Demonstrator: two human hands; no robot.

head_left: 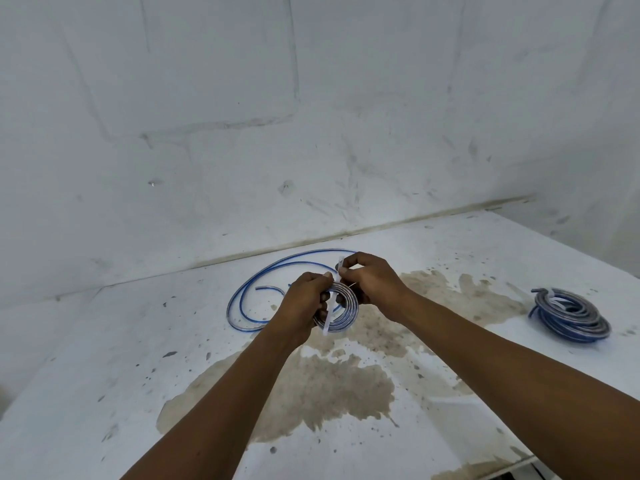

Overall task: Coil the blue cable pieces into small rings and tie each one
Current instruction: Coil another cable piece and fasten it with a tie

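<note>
Both hands: left hand (pixel 304 299) grips coil (pixel 341 315), right hand (pixel 370 284) pinches tie (pixel 329 315)

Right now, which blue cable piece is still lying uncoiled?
The loose cable on the table behind the left hand: open curves, no tie. The others are rings: one held, one tied at right.

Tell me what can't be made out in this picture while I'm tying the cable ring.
- Head view: whether the white tie is locked; its head sits behind the right hand fingertips.
- Near side of the held ring, covered by the left hand.
- How many rings make the finished pile: too small.
- Loose cable far end, behind both hands.
</note>
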